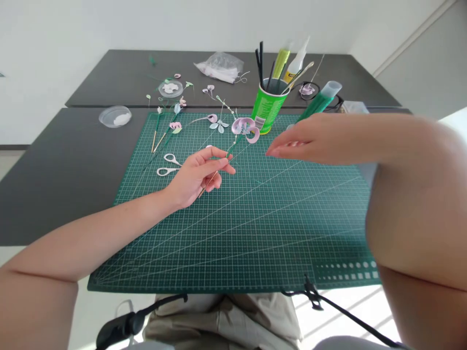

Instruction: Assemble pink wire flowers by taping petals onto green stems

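Observation:
My left hand [200,175] is closed in a pinch around the green-wrapped stem of a handmade flower [243,127]. Its petals are pale pink-purple, and a thin brown stick end pokes out below my palm. To the right of the bloom, apart from it, my right hand [310,141] hovers over the mat with the fingertips drawn together. Whatever may be between those tips is too small to make out. White-handled scissors [170,165] lie just left of my left hand, their blades partly hidden behind it.
A green cutting mat [255,233] covers the dark table. Behind it stand a green can [269,104] of tools, a glue bottle [297,61] and a green tube [319,102]. Several flower pieces [175,127], clear dishes [115,116] and a plastic bag [221,67] lie left and back.

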Available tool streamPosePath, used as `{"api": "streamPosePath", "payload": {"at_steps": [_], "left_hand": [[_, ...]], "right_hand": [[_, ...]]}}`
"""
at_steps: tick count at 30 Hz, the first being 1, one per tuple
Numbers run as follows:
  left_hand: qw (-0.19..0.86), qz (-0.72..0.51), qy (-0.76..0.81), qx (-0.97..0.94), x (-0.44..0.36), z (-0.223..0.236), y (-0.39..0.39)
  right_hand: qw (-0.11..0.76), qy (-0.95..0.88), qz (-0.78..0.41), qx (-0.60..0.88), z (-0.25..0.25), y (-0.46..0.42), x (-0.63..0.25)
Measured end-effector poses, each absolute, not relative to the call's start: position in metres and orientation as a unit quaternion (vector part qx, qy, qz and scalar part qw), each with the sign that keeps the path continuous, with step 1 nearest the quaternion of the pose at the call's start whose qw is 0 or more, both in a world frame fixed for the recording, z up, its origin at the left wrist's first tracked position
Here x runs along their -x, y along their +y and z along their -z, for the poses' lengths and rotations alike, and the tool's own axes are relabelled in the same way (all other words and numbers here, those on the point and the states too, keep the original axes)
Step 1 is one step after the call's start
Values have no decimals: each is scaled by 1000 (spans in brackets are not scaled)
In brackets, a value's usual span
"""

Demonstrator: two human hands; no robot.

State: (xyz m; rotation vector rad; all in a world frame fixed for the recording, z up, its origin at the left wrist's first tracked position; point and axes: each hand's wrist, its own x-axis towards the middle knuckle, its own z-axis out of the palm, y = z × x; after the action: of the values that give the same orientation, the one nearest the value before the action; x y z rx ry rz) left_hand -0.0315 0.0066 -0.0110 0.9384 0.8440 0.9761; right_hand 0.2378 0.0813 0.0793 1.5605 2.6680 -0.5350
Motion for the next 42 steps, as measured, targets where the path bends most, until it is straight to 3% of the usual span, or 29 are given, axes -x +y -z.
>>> {"api": "streamPosePath", "payload": {"at_steps": [1, 2, 4, 6, 8, 11, 15, 21, 27, 32, 35, 42], "left_hand": [[695, -441, 382, -420, 31, 11, 7], [691, -444, 385, -421, 31, 10, 6], [678, -448, 393, -430, 30, 10, 6], [664, -447, 400, -446, 29, 10, 6], [652, -443, 406, -462, 29, 12, 5], [639, -439, 410, -480, 28, 16, 6], [623, -442, 419, -491, 28, 18, 7], [595, -449, 445, -497, 29, 19, 8], [575, -466, 449, -501, 31, 20, 10], [564, -447, 486, -496, 31, 19, 12], [561, -401, 514, -510, 31, 19, 12], [505, -293, 538, -608, 31, 18, 7]], "right_hand": [[41, 846, 207, -490, -73, 76, -224], [23, 844, 231, -483, -65, 74, -214], [-92, 826, 308, -464, -46, 74, -200], [-224, 743, 458, -434, -25, 77, -192], [-295, 634, 607, -379, -8, 76, -185], [-332, 532, 715, -308, 4, 69, -177], [-326, 478, 763, -288, 7, 58, -172], [-275, 600, 675, -331, 9, 48, -167], [-262, 778, 400, -407, 9, 35, -166], [-293, 863, 187, -366, 9, 28, -171], [-329, 884, 177, -282, 4, 30, -176], [-323, 871, 320, -189, -23, 29, -189]]}}
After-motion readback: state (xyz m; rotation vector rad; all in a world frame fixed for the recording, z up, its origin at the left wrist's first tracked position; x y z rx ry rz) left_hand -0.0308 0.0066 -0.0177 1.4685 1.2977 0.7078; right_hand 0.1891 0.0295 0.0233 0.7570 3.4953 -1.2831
